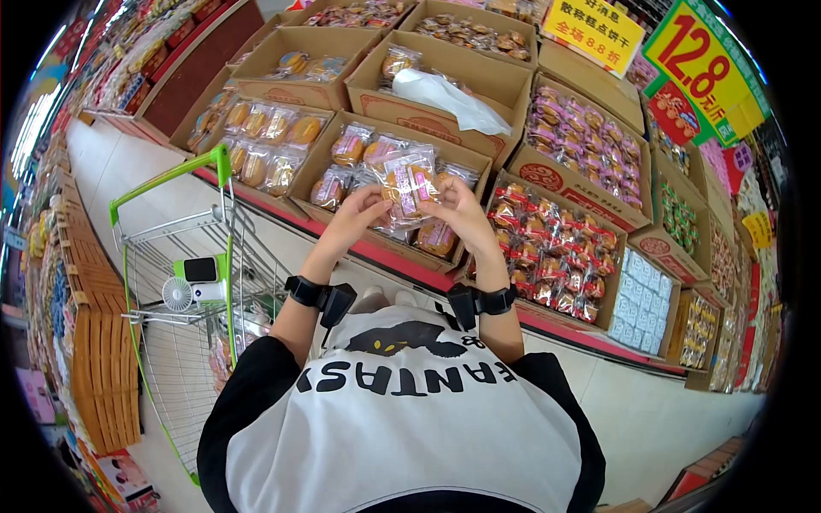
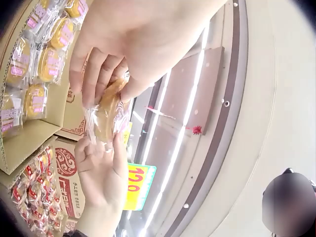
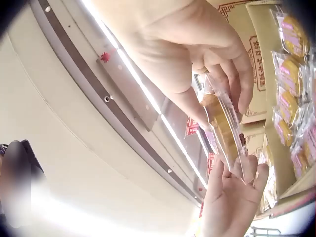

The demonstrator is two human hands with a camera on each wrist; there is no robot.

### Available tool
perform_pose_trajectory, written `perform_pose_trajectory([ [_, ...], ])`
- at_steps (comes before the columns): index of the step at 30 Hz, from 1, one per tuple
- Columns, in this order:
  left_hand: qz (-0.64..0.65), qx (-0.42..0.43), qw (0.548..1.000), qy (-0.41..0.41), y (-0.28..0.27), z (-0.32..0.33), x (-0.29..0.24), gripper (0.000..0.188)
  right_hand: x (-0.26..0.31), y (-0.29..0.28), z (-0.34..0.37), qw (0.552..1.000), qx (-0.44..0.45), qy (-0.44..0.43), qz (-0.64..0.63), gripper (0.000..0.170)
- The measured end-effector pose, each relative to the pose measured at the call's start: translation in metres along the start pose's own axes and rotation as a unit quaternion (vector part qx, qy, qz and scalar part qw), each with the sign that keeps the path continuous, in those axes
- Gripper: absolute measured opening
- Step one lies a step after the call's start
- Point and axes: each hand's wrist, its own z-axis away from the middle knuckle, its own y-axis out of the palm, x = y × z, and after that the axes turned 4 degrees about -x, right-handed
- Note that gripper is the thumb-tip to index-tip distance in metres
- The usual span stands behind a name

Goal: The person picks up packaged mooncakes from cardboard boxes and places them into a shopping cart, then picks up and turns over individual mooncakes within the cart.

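In the head view a wrapped mooncake (image 1: 410, 181) in clear plastic with a pink-and-white label is held up between both hands, over an open carton (image 1: 312, 184) of similar packs. The left hand (image 1: 363, 215) pinches one edge with thumb and fingers. Opposite it, the right hand (image 1: 464, 218) grips the other edge. Seen edge-on in the left wrist view, the mooncake (image 2: 108, 116) is thick and golden brown. From the right wrist view, fingertips of both hands press the loose wrapper around the mooncake (image 3: 222, 123).
A shopping cart (image 1: 227, 171) with green trim stands at the left, a small white fan (image 1: 177, 294) on it. More cartons surround the work, including red-wrapped snacks (image 1: 547, 256) at the right. A white plastic bag (image 1: 449, 98) lies across a rear carton. Price signs (image 1: 697, 60) hang at upper right.
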Motion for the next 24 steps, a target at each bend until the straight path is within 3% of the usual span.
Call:
perform_pose_trajectory([
  [3, -0.011, -0.007, 0.999, -0.04, 0.004, -0.012, -0.001, 0.024, -0.003, -0.009, -0.001, 0.999, -0.049, 0.01, 0.013, 0.035],
  [5, 0.021, -0.003, 0.999, -0.024, 0.004, -0.028, 0.014, 0.027, -0.001, -0.011, -0.002, 0.994, -0.098, 0.015, 0.042, 0.037],
  [9, -0.035, -0.008, 0.999, -0.013, 0.015, -0.055, 0.027, 0.036, -0.025, -0.028, -0.015, 0.97, -0.162, -0.014, 0.178, 0.042],
  [11, -0.061, 0.008, 0.998, 0.005, 0.02, -0.066, 0.045, 0.038, -0.037, -0.038, -0.019, 0.963, -0.193, -0.013, 0.187, 0.045],
  [13, -0.06, 0.037, 0.997, -0.044, 0.028, -0.07, 0.056, 0.039, -0.041, -0.046, -0.018, 0.929, -0.22, 0.051, 0.294, 0.047],
  [14, -0.064, 0.04, 0.991, -0.109, 0.031, -0.07, 0.061, 0.04, -0.05, -0.053, -0.02, 0.928, -0.223, 0.053, 0.294, 0.047],
  [17, -0.043, 0.051, 0.984, -0.163, 0.035, -0.073, 0.083, 0.041, -0.066, -0.063, -0.024, 0.908, -0.207, 0.054, 0.36, 0.05],
  [20, -0.057, 0.065, 0.982, -0.167, 0.033, -0.08, 0.09, 0.045, -0.063, -0.061, -0.023, 0.913, -0.206, 0.103, 0.336, 0.048],
  [24, -0.036, 0.084, 0.988, -0.121, 0.032, -0.092, 0.092, 0.051, -0.07, -0.063, -0.033, 0.895, -0.251, 0.058, 0.364, 0.048],
])
